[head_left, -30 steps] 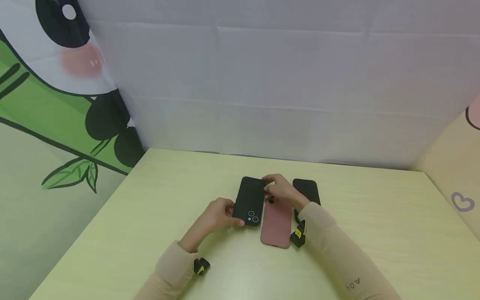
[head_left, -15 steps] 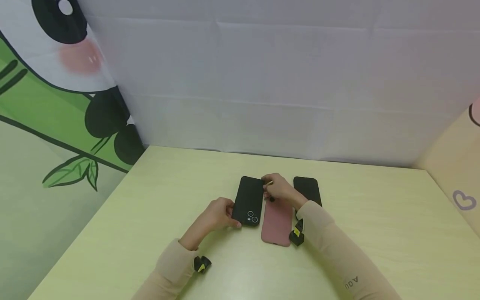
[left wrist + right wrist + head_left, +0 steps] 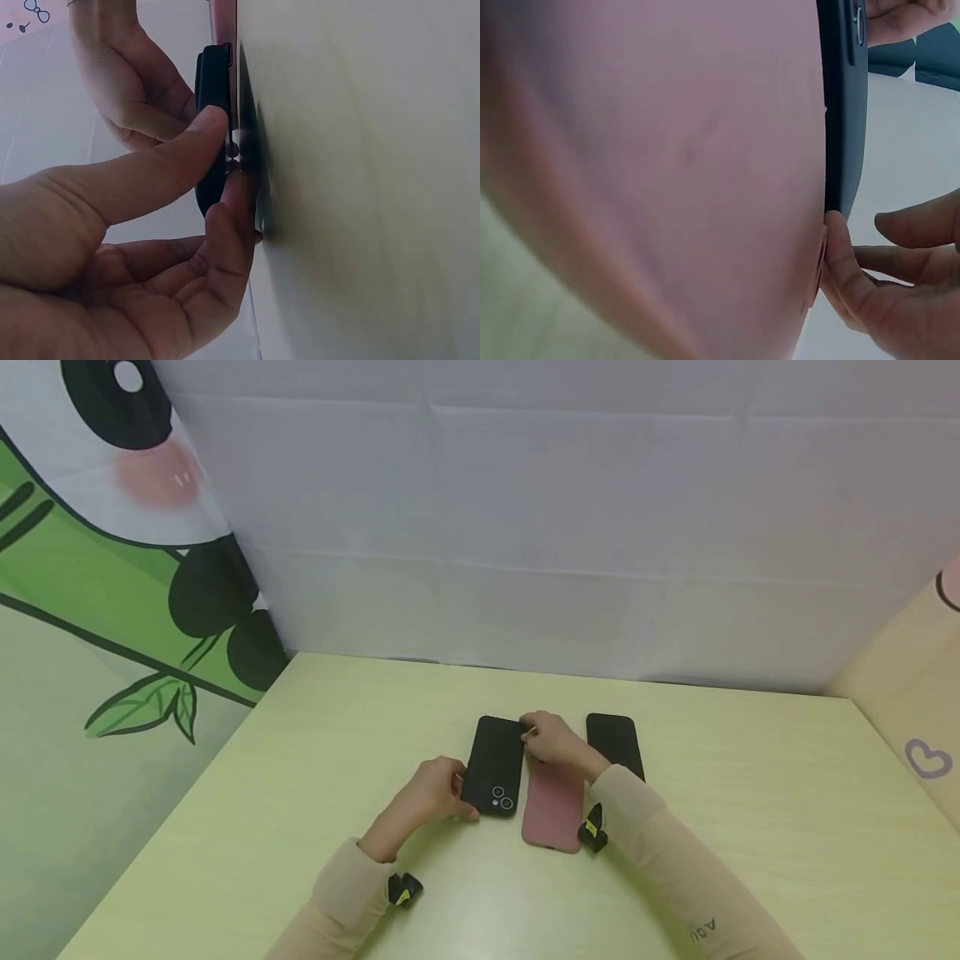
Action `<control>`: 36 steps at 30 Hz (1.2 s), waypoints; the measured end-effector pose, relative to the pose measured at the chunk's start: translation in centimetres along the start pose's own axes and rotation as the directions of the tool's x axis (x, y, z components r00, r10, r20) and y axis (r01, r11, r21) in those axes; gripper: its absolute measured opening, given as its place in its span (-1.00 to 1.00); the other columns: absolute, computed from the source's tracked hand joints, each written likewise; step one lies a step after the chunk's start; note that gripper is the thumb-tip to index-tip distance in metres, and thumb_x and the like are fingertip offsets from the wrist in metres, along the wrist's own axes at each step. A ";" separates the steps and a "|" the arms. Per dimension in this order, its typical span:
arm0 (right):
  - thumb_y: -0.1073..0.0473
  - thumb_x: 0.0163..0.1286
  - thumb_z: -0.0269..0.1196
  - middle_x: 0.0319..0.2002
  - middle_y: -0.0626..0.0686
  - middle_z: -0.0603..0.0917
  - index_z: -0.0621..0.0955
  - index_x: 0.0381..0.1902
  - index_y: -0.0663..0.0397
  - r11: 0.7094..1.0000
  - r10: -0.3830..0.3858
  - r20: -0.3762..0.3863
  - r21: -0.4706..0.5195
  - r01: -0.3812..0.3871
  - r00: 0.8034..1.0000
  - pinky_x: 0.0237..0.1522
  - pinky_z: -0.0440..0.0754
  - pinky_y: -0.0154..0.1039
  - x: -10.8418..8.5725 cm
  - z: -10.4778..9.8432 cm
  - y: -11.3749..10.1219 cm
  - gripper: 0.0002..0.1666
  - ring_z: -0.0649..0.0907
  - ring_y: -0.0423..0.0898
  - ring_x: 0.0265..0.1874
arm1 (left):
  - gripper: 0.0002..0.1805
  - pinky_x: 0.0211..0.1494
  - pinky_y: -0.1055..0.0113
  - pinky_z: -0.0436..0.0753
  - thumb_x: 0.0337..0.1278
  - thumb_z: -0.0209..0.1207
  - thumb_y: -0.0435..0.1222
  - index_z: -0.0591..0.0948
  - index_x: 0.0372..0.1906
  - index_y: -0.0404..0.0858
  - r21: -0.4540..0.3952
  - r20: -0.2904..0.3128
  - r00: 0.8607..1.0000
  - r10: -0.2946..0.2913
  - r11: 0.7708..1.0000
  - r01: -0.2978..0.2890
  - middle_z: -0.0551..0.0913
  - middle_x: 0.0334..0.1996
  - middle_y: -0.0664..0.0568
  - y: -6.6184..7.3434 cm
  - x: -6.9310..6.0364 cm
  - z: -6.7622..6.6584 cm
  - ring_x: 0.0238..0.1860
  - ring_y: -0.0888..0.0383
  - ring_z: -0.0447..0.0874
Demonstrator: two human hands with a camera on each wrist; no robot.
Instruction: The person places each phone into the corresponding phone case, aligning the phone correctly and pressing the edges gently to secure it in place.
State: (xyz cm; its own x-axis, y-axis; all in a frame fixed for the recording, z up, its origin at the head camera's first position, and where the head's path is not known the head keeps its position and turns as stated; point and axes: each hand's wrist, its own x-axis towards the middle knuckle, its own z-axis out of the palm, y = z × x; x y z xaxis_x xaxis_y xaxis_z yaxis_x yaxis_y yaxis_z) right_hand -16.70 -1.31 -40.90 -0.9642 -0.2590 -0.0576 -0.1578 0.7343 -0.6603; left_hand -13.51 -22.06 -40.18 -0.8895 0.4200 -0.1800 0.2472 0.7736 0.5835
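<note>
A black phone [image 3: 492, 764] lies face down, its two camera rings toward the near end. My left hand [image 3: 432, 791] pinches its near left corner, thumb on the back and fingers underneath. In the left wrist view the phone [image 3: 213, 82] is held on edge to the camera, slightly above the tabletop. My right hand [image 3: 555, 742] touches the phone's far right corner; in the right wrist view its thumb [image 3: 919, 223] stands apart from the phone. Beneath this hand lies a pink phone [image 3: 553, 814], its far end hidden.
Another black phone [image 3: 615, 743] lies right of the pink one, partly covered by my right forearm. The pale wooden table [image 3: 360, 718] meets a white sheet [image 3: 525, 527] at the back. Cartoon-printed walls stand at both sides.
The black phone has shifted slightly left and toward me, widening its gap from the pink phone. My right hand has moved a little left with it; my left hand keeps its pinch.
</note>
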 end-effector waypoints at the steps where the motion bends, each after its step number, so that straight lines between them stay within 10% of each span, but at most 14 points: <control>1: 0.37 0.29 -0.02 0.06 0.35 0.48 0.42 0.11 0.43 1.000 -0.015 -0.001 -0.020 0.015 1.000 -0.13 0.51 -0.13 0.0 0.0 0.0 -0.57 0.52 0.05 -0.11 | -0.56 -0.47 0.43 0.40 -0.43 0.48 -0.35 0.56 -0.31 -0.41 0.000 0.001 1.000 -0.001 1.000 0.001 0.55 -0.58 0.02 0.0 0.0 0.0 -0.53 0.19 0.42; 36: 0.23 0.40 -0.01 0.11 0.25 0.48 0.41 0.14 0.28 0.990 0.048 -0.063 0.132 -0.040 0.997 0.02 0.55 -0.05 -0.3 -0.8 1.2 -0.60 0.51 0.14 0.10 | -0.66 -0.46 0.37 0.42 -0.47 0.48 -0.36 0.52 -0.52 -0.33 0.152 -0.134 0.989 -0.067 0.985 0.087 0.46 -0.61 0.04 1.2 -0.2 1.0 -0.54 0.15 0.40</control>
State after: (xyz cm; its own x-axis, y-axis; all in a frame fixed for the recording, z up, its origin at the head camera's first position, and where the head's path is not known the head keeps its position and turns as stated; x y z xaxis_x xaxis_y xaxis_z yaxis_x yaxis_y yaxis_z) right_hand -16.75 0.20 -41.06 -0.9822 -0.1828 -0.0420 -0.0898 0.6547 -0.7505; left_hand -12.64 -20.68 -40.24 -0.9474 0.3000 -0.1113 0.2241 0.8703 0.4386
